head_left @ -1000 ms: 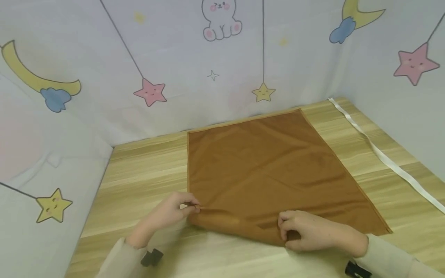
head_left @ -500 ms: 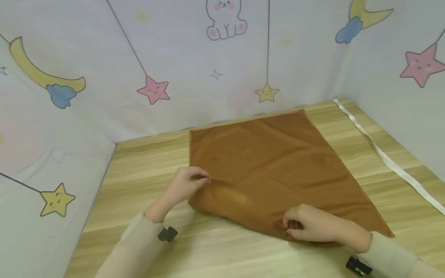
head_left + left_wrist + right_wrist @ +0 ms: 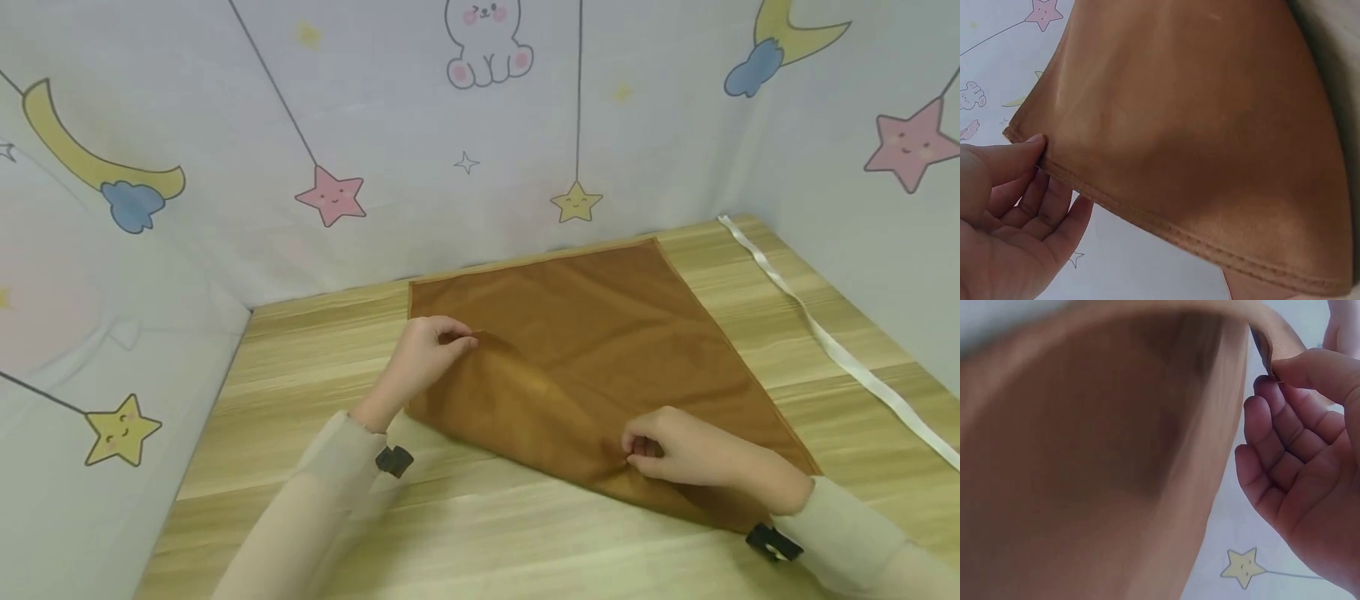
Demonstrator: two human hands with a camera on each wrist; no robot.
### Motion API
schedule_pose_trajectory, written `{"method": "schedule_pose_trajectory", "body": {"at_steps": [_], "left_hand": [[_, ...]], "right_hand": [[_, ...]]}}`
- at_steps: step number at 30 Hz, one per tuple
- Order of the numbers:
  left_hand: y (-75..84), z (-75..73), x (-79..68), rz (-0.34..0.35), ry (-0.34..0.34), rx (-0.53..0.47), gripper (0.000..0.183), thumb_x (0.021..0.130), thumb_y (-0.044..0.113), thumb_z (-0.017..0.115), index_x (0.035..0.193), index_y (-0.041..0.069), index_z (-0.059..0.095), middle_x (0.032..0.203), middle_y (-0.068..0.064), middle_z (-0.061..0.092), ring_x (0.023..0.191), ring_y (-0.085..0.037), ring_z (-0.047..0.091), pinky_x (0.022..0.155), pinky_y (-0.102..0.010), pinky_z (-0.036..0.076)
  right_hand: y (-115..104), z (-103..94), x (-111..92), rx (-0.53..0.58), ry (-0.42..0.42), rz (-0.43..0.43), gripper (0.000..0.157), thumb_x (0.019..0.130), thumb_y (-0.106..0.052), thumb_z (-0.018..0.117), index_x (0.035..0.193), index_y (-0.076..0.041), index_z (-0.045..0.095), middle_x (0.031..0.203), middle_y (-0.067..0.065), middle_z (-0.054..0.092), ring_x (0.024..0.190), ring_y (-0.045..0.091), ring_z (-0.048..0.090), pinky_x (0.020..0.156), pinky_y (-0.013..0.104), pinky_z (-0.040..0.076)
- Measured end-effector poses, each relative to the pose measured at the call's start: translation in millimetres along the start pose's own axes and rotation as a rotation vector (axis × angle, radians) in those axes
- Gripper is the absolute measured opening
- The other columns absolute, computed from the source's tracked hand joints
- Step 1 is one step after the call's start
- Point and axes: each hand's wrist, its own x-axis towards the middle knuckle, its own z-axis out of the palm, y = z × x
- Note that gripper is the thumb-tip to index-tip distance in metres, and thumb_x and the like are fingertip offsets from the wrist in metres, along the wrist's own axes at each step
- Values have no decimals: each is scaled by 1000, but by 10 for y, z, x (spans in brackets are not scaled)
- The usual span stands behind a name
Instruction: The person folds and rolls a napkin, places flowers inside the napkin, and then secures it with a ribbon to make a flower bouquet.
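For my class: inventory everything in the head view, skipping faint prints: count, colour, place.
Cloth: one, brown, on the table
Strap: one, white, table's right side
Table: one, tan, under cloth
Backdrop: count unclear, whitish, around table
Smiling stars: four, pink or yellow, backdrop
Moons: two, yellow, backdrop
Clouds: two, blue, on moons
Animal: one, white, backdrop top
Sparkles: two, white, backdrop
Strings: five, dark, backdrop
Devices: two, black, wrists
Sleeves: two, cream, forearms
Hands: two, bare, pinching cloth

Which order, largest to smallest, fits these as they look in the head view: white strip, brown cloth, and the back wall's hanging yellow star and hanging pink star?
1. Brown cloth
2. White strip
3. Hanging pink star
4. Hanging yellow star
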Motion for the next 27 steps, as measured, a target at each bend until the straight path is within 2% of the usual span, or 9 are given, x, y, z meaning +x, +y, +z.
{"method": "schedule_pose_trajectory", "body": {"at_steps": [6,13,24,27], "left_hand": [[90,62,176,15,6,-29,10,87,11,70,92,3,74,91,-8,72,80,-18,63,71,-29,52],[135,106,364,25,32,-66,12,88,12,69,94,3,74,93,-9,72,80,-19,62,70,-28,50],[170,253,636,84,103,-77,12,89,13,69,92,3,73,90,-9,70,78,-20,58,70,-29,47],[192,284,732,72,105,-81,12,89,14,69,92,3,72,92,-9,70,81,-20,60,72,-30,49]], "right_hand": [[93,-62,-42,14,34,7,12,84,-2,67,86,-13,63,78,-13,60,69,-4,52,58,20,48],[171,-147,-64,54,52,107,7,87,-4,66,88,-11,65,79,-12,62,73,-2,54,62,22,50],[308,-266,-78,22,85,166,7,87,-4,67,89,-11,66,78,-11,62,73,-2,55,62,22,50],[346,-315,-68,-6,104,172,5,87,-5,68,88,-10,66,78,-11,63,72,-2,54,62,21,50]]}}
